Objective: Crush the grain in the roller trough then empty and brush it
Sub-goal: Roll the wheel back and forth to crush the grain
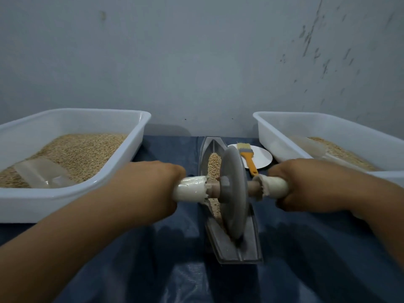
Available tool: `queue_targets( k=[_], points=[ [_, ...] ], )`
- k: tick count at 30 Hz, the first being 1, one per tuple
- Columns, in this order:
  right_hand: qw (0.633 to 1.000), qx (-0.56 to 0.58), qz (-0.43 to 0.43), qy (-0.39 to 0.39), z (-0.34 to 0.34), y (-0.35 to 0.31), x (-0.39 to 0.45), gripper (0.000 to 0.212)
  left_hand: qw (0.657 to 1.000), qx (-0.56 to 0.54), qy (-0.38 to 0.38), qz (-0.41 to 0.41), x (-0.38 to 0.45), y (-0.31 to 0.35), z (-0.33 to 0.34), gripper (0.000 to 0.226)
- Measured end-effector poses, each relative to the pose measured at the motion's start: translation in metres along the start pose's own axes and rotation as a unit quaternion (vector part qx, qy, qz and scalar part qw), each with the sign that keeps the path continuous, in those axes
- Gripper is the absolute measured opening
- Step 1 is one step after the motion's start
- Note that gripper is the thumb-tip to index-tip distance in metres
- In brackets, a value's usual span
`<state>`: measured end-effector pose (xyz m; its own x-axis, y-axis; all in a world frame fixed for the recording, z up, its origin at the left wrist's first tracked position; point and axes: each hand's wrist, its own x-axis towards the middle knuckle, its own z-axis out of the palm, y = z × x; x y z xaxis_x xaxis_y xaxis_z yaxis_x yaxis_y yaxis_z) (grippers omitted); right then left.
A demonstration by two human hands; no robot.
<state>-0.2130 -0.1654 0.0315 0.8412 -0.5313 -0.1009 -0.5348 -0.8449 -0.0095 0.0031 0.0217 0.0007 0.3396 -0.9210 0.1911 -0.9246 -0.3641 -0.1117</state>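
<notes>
Two hands are at work from where I watch: my left hand (150,189) and my right hand (306,184), each grip curled tight around one white-wrapped end of the single wooden axle (251,189) that runs through the one grey metal roller disc (235,193). The disc stands on edge, slightly tilted, in the one long grey boat-shaped metal trough (236,248), which lies at the centre of the table (328,259) under a dark blue cloth, pointing from 6 o'clock toward 12 o'clock. Tan grain (213,165) lies in the trough's channel, heaped on the 12 o'clock side of the disc, with a thinner trail showing just to the disc's left, below the axle.

I count two white rectangular plastic tubs. The left tub (87,119) sits at 9 o'clock from the trough and holds a wide bed of grain with one clear plastic scoop (41,173) lying on it. The right tub (328,127) sits at 3 o'clock and holds a smaller amount of grain along with a second clear scoop (310,147).

Between the trough and the right tub, at about 1 o'clock from the disc, lies one round white plate (262,158), and on it rests one flat brush with a yellow handle and pale bristles (248,157), handle pointing toward 5 o'clock.
</notes>
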Motion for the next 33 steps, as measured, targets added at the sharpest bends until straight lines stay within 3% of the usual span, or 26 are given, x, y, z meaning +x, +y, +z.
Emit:
queue_targets(
  k=[3, 6, 9, 13, 15, 17, 20, 23, 26, 33],
  points=[
    [0.998, 0.031, 0.003, -0.053, -0.006, 0.001, -0.01, 0.026, 1.0, 0.006, 0.004, 0.003, -0.007, 0.0, -0.007, 0.019],
    [0.999, 0.026, 0.021, -0.031, 0.007, 0.005, 0.011, 0.02, 0.999, 0.008, 0.04, -0.003, 0.01, 0.0, 0.007, 0.015],
    [0.993, -0.012, 0.062, 0.1, 0.03, 0.009, 0.049, 0.015, 0.996, 0.014, 0.085, -0.027, 0.04, -0.002, 0.029, 0.016],
    [0.922, -0.129, 0.041, 0.364, 0.053, 0.015, 0.092, 0.028, 0.992, 0.0, 0.113, -0.062, 0.075, -0.012, 0.044, 0.014],
    [0.904, -0.144, 0.038, 0.402, 0.055, 0.016, 0.099, 0.031, 0.99, 0.01, 0.131, -0.059, 0.082, -0.013, 0.046, 0.016],
    [0.916, -0.13, 0.041, 0.378, 0.054, 0.018, 0.099, 0.027, 0.989, 0.022, 0.141, -0.05, 0.079, -0.011, 0.047, 0.022],
    [0.959, -0.075, 0.045, 0.27, 0.047, 0.017, 0.081, 0.02, 0.99, 0.028, 0.133, -0.034, 0.061, -0.01, 0.043, 0.024],
    [0.993, -0.027, 0.036, 0.113, 0.027, 0.012, 0.046, 0.018, 0.996, 0.018, 0.087, -0.025, 0.033, -0.005, 0.029, 0.024],
    [1.0, 0.003, 0.01, 0.008, 0.004, 0.003, 0.006, 0.018, 0.999, -0.002, 0.022, -0.024, 0.003, -0.002, 0.009, 0.022],
    [0.999, -0.001, 0.02, -0.031, -0.005, 0.0, 0.0, 0.02, 0.999, -0.003, -0.02, -0.029, -0.006, -0.004, -0.001, 0.02]
  ],
)
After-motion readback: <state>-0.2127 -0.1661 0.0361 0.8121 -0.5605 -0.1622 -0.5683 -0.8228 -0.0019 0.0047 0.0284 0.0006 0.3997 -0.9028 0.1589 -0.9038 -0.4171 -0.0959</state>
